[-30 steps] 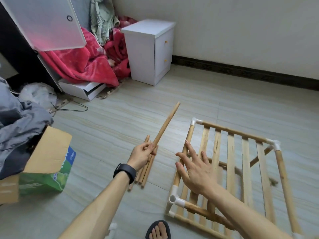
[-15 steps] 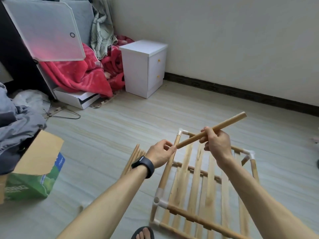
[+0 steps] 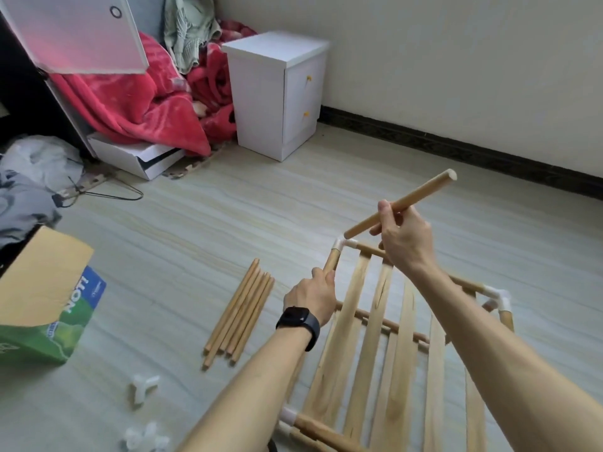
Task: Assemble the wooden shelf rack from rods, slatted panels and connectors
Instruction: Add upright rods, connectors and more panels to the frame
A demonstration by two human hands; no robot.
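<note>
Nearest me, loose white connectors on the floor. My left hand curls round the side rail of the slatted panel, with spare rods lying just beside it. Beyond, my right hand grips a rod in curled fingers — lower end right by the panel's corner connector.

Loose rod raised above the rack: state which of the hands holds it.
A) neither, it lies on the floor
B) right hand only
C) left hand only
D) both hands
B: the right hand alone grips the loose rod, while the left hand grips the rack's side rod below the corner connector.
</note>
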